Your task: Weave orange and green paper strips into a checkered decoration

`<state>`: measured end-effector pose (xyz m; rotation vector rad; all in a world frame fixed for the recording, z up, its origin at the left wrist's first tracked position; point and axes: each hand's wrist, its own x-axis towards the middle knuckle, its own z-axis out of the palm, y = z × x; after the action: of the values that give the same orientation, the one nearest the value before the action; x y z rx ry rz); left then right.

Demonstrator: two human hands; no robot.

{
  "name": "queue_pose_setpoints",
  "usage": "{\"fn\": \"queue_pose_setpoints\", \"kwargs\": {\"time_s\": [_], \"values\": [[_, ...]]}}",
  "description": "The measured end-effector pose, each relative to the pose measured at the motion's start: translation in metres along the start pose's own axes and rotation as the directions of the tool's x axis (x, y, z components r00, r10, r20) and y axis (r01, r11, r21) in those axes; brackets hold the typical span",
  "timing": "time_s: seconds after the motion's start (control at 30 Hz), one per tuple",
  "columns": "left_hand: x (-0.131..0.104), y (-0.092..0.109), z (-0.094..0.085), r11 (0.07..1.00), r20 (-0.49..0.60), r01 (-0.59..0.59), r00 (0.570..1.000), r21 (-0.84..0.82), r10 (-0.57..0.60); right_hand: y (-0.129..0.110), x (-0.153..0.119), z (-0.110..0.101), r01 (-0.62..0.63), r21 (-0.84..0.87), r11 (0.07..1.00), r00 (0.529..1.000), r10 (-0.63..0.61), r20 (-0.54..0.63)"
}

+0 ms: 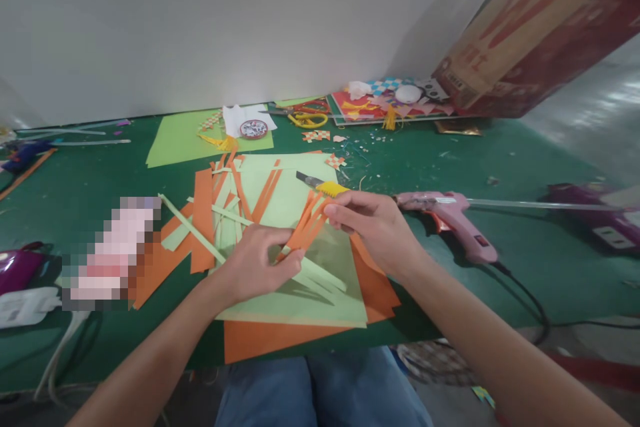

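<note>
Between my two hands I hold several narrow orange paper strips, fanned apart toward their upper ends. My left hand pinches their lower end, where pale green strips also stick out to the lower right. The thumb and forefinger of my right hand are closed on the upper end of an orange strip. Beneath both hands lies a pale green sheet on top of orange sheets. Loose orange and green strips are strewn left of my hands. A yellow utility knife lies just beyond my right hand.
A pink glue gun rests at the right, its cord running off the front edge. Scissors lie at the back near a paper-laden tray. A cardboard box leans at back right; a blurred-out phone-like object is left.
</note>
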<state>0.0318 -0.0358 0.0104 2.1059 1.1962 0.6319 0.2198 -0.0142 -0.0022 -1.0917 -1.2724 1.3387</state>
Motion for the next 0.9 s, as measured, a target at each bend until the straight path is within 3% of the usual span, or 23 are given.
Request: {"fn": "queue_pose_setpoints", "kwargs": {"time_s": [0.3,0.47,0.53,0.6,0.7,0.77,0.9], "values": [[-0.0007,-0.0005,-0.0012,1.0,0.007,-0.008,1.0,-0.006,0.008,-0.0047,0.0023,0.001,-0.029,0.1,0.995,0.991,0.042,-0.125],[0.0014,-0.0003,-0.0007,1.0,-0.116,-0.004,0.993,0.008,0.005,-0.0019,0.0036,-0.0017,0.016,0.074,0.997,0.983,-0.002,-0.184],[0.0023,-0.0003,-0.0003,1.0,-0.172,0.012,0.985,-0.017,-0.015,-0.0002,0.0029,-0.0011,0.036,-0.008,0.999,0.993,-0.037,-0.112],[0.0028,-0.0007,0.0,0.999,-0.2,0.026,0.979,-0.047,-0.035,-0.0002,0.0015,0.0011,0.056,-0.128,0.99,0.998,-0.051,0.038],[0.0033,-0.0014,0.0,0.997,-0.222,0.037,0.974,-0.067,-0.051,-0.0035,-0.0005,0.0054,0.103,-0.251,0.963,0.969,-0.04,0.243],[0.0036,-0.0013,-0.0002,0.996,-0.234,0.048,0.97,-0.077,-0.065,-0.0064,-0.0015,0.0074,0.121,-0.289,0.95,0.957,-0.034,0.289],[0.004,-0.0007,0.0,0.991,-0.228,0.075,0.969,-0.112,-0.099,-0.0092,-0.0024,0.0078,0.11,-0.304,0.946,0.964,-0.027,0.265]]}}
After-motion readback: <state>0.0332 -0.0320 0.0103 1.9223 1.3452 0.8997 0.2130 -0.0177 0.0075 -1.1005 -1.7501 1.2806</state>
